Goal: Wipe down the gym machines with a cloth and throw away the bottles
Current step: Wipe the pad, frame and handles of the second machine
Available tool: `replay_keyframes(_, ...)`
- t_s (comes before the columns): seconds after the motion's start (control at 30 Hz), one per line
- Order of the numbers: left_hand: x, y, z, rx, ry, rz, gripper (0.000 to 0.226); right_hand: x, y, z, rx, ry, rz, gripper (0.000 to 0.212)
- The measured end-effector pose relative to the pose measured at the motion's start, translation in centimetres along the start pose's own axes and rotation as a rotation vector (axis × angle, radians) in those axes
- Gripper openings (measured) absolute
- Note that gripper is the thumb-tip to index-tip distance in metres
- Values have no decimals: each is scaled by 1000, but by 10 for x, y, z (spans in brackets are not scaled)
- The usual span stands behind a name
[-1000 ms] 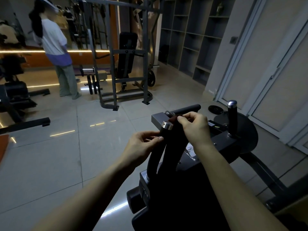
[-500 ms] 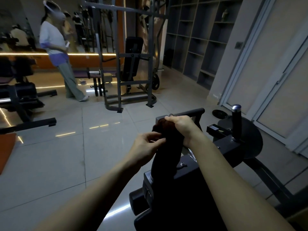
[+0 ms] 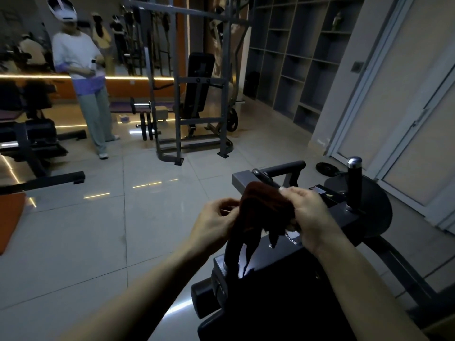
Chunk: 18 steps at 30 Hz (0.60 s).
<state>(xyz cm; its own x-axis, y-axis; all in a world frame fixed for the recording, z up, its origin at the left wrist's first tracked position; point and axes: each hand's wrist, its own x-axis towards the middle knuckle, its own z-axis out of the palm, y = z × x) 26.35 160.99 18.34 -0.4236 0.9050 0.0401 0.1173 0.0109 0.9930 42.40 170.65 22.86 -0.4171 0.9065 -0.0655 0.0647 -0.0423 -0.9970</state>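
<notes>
A dark red cloth (image 3: 261, 207) is bunched over the top of the near handle of a black gym machine (image 3: 290, 291) in front of me. My right hand (image 3: 305, 212) grips the cloth from the right side. My left hand (image 3: 216, 222) pinches its left edge, fingers curled. The handle's metal cap is hidden under the cloth. A second black handle with a chrome cap (image 3: 354, 183) stands upright to the right, beside a round black disc. No bottle is in view.
A person in a white top (image 3: 81, 77) stands at the back left. A grey rack with a padded bench (image 3: 197, 99) fills the middle background, open shelves (image 3: 295, 57) the right. Black machines (image 3: 29, 139) sit left; pale tiled floor (image 3: 123, 217) lies between.
The cloth has gone up over the handle's metal cap, which showed a second ago. Both hands now bunch it on top. The person at the back has turned and stepped nearer.
</notes>
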Motion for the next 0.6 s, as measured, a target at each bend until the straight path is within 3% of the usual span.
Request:
replay_keyframes(0.1,-11,2,1,-10,140,109,33,-8,-14,-3,70,-9,-131,25)
replay_keyframes(0.2,-20,8,-3,240,-74,77,39,-17,-19,2,26,-53,-97,23)
replay_keyframes(0.27,-19,11,-9,376,-131,26,31,-23,-19,5,78,-57,-16,24)
replay_keyframes(0.33,-20,20,-14,311,-188,-28,28,-26,-19,7,118,-55,-17,27)
replay_keyframes(0.47,-23,30,-13,0,-459,-176,38,-20,-28,17,95,-38,-214,23)
replay_keyframes(0.6,-22,35,-10,90,-368,-72,18,-7,-38,17,38,23,-358,24)
